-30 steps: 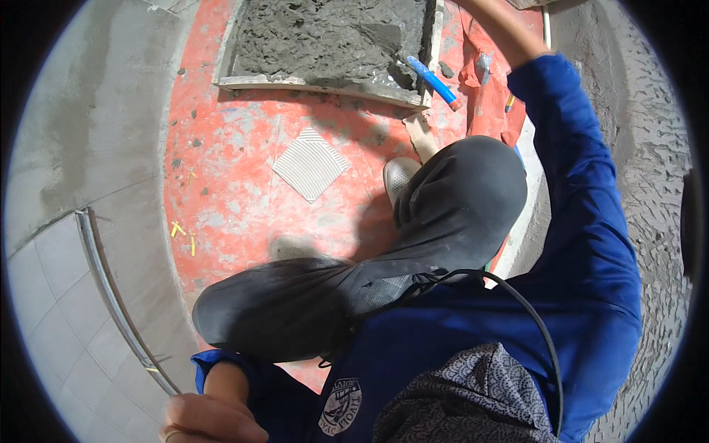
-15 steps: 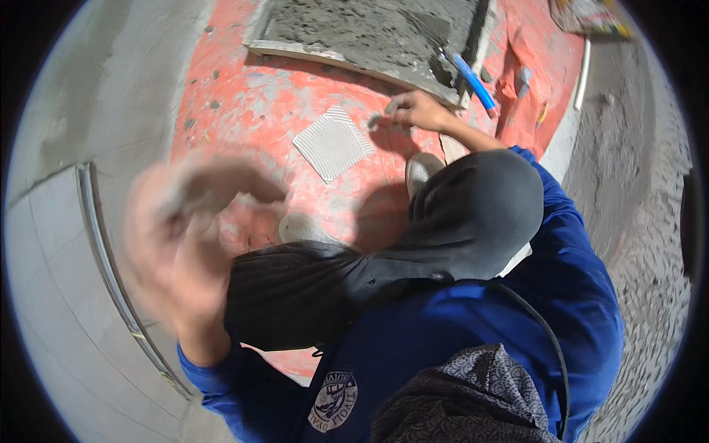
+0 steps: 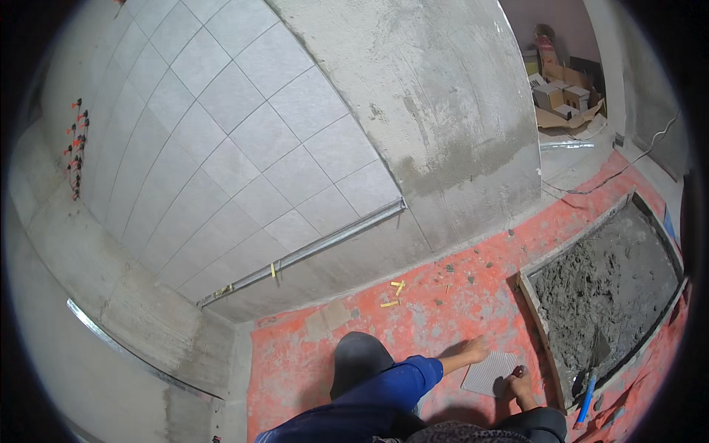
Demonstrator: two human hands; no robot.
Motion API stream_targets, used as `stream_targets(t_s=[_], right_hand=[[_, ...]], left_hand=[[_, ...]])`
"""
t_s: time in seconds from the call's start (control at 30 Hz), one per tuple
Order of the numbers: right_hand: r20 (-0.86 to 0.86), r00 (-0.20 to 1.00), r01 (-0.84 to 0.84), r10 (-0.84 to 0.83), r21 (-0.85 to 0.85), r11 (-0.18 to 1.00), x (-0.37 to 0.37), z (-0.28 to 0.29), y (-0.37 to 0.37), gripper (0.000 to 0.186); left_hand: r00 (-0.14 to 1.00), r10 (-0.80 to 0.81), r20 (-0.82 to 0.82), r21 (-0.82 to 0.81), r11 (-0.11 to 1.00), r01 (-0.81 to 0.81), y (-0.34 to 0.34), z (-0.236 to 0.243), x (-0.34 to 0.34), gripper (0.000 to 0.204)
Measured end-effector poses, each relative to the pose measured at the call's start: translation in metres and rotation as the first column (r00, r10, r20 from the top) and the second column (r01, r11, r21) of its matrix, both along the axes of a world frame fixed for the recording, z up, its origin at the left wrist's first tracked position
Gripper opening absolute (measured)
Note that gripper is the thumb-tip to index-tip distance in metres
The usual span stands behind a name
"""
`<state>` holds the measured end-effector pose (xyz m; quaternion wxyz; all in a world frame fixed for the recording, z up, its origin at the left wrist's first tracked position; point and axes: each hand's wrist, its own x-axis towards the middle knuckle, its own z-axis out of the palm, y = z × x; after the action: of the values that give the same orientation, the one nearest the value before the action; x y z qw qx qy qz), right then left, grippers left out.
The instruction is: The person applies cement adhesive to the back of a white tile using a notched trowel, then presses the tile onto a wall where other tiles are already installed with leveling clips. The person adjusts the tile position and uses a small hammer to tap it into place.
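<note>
A square light-grey tile [image 3: 486, 375] lies on the red floor sheet, its ribbed face up. My left hand [image 3: 475, 349] is at the tile's far left edge; its fingers are too small in the picture to tell their hold. At the tile's right corner is my right hand [image 3: 521, 384], fingers curled in and dark at the tips; whether they grip the tile's edge cannot be made out. Just right of it stands a shallow mortar box [image 3: 541, 325] filled with wet grey mortar [image 3: 591, 288]. A blue-handled tool [image 3: 587, 399] leans at its near edge.
Ahead rises a wall with pale grey tiles [image 3: 251, 133] above a metal rail [image 3: 317, 240]. Several yellow strips [image 3: 397, 288] and crumbs lie on the red sheet [image 3: 354, 369]. A cable [image 3: 613, 177] crosses the far right. Cardboard boxes [image 3: 565, 96] fill a doorway.
My view has swung up and left, bringing the tiled wall in. My left hand, raised and blurred before, is now down by the tile; my right hand has come from the mortar box to it.
</note>
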<state>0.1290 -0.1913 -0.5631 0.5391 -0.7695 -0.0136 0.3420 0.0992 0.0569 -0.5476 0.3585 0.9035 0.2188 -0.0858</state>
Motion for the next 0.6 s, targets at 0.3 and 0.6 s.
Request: stream_targets(t_s=[0.3, 0.6], right_hand=[[0.375, 0.926, -0.014, 0.038, -0.065, 0.998, 0.016, 0.061, -0.008, 0.05], [0.842, 0.254, -0.025, -0.476, 0.497, 0.867, 0.071, 0.454, -0.115, 0.023]], left_hand=[[0.297, -0.039, 0.954, -0.226, 0.558, 0.799, -0.045, 0.472, 0.02, 0.025], [-0.255, -0.291, 0.922, 0.381, 0.796, 0.47, -0.049, 0.606, -0.068, 0.029]])
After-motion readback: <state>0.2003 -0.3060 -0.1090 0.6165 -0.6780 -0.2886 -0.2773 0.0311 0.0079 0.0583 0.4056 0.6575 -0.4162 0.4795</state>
